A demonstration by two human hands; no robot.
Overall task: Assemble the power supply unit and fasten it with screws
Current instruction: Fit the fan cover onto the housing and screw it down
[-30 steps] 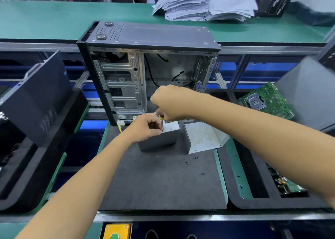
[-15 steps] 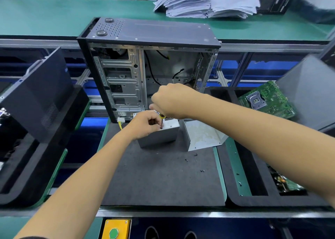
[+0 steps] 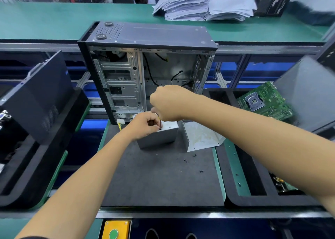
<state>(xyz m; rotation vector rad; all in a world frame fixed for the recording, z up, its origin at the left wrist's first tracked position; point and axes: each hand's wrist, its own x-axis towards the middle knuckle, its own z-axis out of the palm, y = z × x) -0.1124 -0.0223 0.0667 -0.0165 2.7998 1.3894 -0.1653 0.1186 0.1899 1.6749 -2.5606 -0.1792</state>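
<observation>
Two hands meet on the grey power supply box (image 3: 159,136): left hand (image 3: 145,125) grips its top, right hand (image 3: 169,103) pinches a screwdriver (image 3: 160,123).

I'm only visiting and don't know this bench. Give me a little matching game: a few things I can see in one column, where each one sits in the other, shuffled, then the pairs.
Things:
1. paper stacks
2. circuit board
3. loose screws
4. yellow button box

Places:
A. on the dark mat
B. at the bench's near edge
C. leaning in the right-hand tray
D. on the far green table

Pairs: 1-D, 2-C, 3-A, 4-B
</observation>
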